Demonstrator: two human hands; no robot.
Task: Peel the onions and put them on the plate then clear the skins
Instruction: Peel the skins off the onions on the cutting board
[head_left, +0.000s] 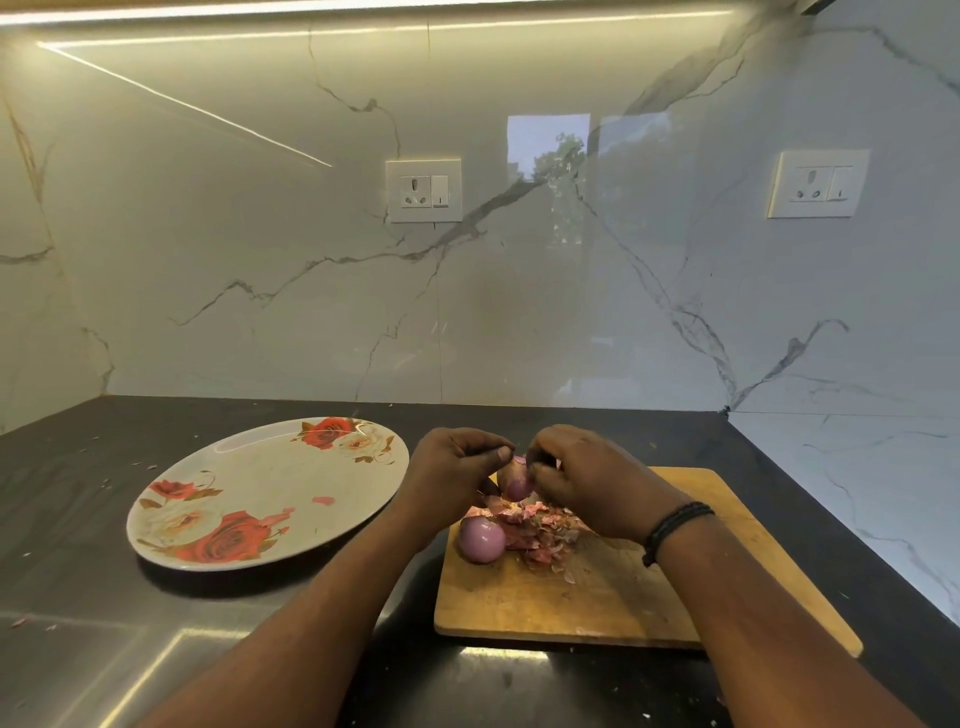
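A small purple onion (516, 484) is held up between both hands above the wooden cutting board (613, 608). My left hand (452, 470) grips its left side with curled fingers. My right hand (587, 478) pinches at the onion's top, where a bit of skin sticks out. A peeled onion (481, 539) lies on the board's left part, beside a heap of pink onion skins (540, 530). The rose-patterned plate (249, 467) sits to the left on the black counter, holding only a few skin scraps (323, 500).
The marble wall rises right behind the counter, with two sockets (424, 190) (818, 183). On the right the counter ends at a marble side wall. Small skin flakes dot the black counter (104, 597) around the plate.
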